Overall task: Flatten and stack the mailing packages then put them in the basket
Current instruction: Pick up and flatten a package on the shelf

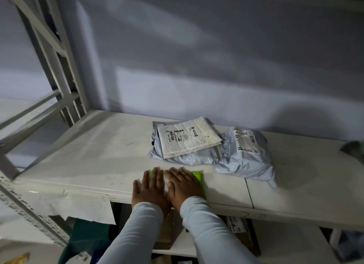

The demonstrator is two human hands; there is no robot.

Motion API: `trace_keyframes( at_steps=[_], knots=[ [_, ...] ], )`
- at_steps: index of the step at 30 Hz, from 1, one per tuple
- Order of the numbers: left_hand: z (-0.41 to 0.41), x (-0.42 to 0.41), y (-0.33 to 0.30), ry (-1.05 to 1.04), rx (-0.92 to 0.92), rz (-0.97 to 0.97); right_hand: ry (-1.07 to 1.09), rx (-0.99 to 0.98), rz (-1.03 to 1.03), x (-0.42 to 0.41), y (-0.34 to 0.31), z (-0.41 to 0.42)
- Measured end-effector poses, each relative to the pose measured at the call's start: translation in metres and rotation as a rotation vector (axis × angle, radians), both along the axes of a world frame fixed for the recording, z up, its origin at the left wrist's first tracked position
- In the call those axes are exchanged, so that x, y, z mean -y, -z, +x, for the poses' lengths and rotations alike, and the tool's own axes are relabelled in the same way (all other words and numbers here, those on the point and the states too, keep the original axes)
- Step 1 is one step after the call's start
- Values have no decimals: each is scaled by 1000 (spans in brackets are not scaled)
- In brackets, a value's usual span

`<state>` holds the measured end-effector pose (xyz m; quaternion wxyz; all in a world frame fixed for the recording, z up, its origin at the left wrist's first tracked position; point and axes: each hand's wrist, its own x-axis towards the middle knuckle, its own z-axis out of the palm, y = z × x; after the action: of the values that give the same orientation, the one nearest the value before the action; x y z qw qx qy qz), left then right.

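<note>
A bright green mailing package [198, 177] lies flat at the front edge of the white shelf [98, 151]. My left hand [150, 187] and my right hand [185, 186] press down on it side by side, fingers straight, covering most of it. Behind them a white padded envelope [190, 138] with labels lies on top of a grey poly mailer [187, 157]. A puffier grey mailer [246, 157] with a label lies to its right, partly overlapping. No basket is in view.
The shelf stands against a grey wall, with a metal rack upright [65, 72] at the left. A dark object [354, 149] shows at the right edge. Boxes [244, 232] and a green item [86, 236] sit on the lower level.
</note>
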<state>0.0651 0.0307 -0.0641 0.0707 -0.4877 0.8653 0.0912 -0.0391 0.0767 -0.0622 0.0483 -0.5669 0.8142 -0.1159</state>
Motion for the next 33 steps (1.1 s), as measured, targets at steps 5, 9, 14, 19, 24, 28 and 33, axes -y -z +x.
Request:
trace_keyframes(
  at_steps=[5,9,14,19,24,28,33],
  knots=[
    [0,0,1,-4,-20,-20,-39,-4,13,-5,7,-14],
    [0,-2,1,-13,-33,-24,14,12,9,-14,7,-27],
    [0,-1,2,-16,-48,-26,74,48,-1,-24,6,-33],
    [0,-9,-1,-94,-14,-32,242,-24,43,-25,9,-25],
    [2,-18,-7,-98,-198,-31,377,37,-26,-26,15,-19],
    [0,-23,-21,-169,-396,76,366,141,-35,-41,2,-13],
    [15,-16,-35,-364,-757,377,377,323,-100,-61,-3,0]
  ],
)
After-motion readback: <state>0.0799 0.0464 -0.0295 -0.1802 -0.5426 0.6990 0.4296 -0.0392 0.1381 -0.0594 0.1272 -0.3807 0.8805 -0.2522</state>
